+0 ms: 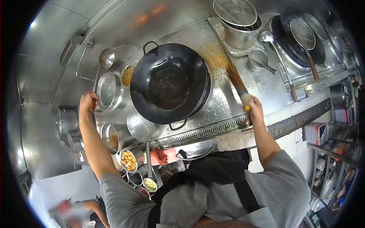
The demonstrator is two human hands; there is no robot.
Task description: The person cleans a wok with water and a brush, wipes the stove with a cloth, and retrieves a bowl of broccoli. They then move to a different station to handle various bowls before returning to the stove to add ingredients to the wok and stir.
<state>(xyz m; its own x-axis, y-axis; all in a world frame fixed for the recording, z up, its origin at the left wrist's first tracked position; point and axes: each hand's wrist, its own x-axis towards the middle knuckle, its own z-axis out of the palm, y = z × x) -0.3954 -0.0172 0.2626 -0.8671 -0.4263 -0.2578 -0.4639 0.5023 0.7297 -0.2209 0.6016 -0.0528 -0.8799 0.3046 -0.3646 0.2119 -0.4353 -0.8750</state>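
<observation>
Ladle held near the left edge of the worktop, bowl pointing to the far side. Closed round its wooden handle, the grip of the left hand, low on the shaft, likely for reach. Further down, well apart, the bent arm of another person.

Just right of the ladle, an open pot and a small container of yellowish liquid, both beside the wok, probably for a short dip. Nearer the body, a pot with amber liquid and a bowl of golden pieces, apparently grouped for easy reach. Perforated skimmer laid with handle towards the body, seemingly for quick pick-up.

Centre of the worktop: wok, dark and glossy inside, loop handles at far left and near right, likely for lifting from both sides.

At the far edge, a strainer over a steel pot, presumably for draining. Then a brush, bristles slanting towards yellowish scraps, top end inside the closed grip of the right hand near the front edge, perhaps for leverage. Contact with the worktop impossible to tell. Towards the right edge, a long-handled ladle, handle facing the front edge.
</observation>
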